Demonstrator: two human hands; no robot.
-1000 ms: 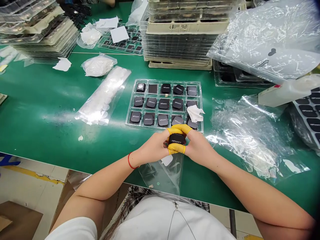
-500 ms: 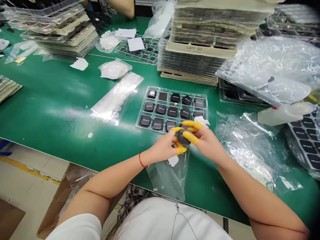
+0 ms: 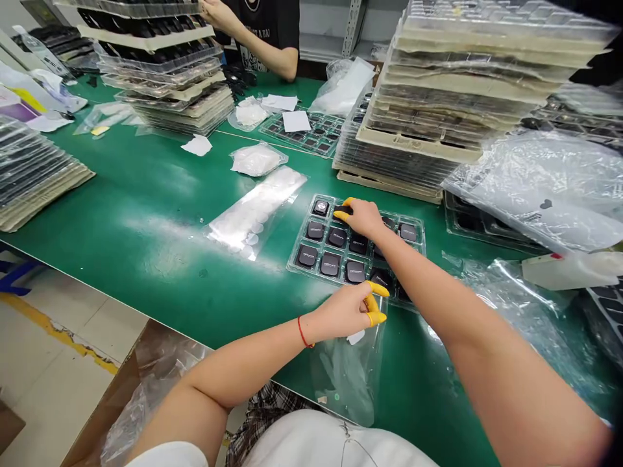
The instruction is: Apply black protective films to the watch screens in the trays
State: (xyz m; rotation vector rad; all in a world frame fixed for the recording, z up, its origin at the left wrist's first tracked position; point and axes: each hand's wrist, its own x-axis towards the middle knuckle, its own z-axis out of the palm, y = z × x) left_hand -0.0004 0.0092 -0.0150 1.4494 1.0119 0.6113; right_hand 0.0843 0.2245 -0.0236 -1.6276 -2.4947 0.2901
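A clear plastic tray (image 3: 296, 264) with rows of compartments lies before me, holding black rounded-square pieces with pale lettering, such as one black piece (image 3: 329, 264) in the front row. In the back row, my right hand (image 3: 364, 217) pinches another black square piece (image 3: 343, 210) between yellow-covered thumb and finger. One corner compartment beside it has a piece with a round white spot (image 3: 320, 207). My left hand (image 3: 348, 310), also in yellow finger covers, hovers near the tray's front edge with fingers apart and nothing in them. Below it lies a clear plastic bag (image 3: 345, 383). My right forearm hides part of the tray.
A tall stack of trays (image 3: 452, 97) rises behind on the right, another stack (image 3: 180, 91) at the back left. Left of the tray lies a clear bag of round discs (image 3: 257, 207). A white bottle (image 3: 564, 269) and crumpled plastic lie right. Across the table is another person's arm (image 3: 263, 52).
Half a second ago both hands held a dark piece in front of the tray. My right hand has moved to the back row; my left hand has let go. The view has shifted.
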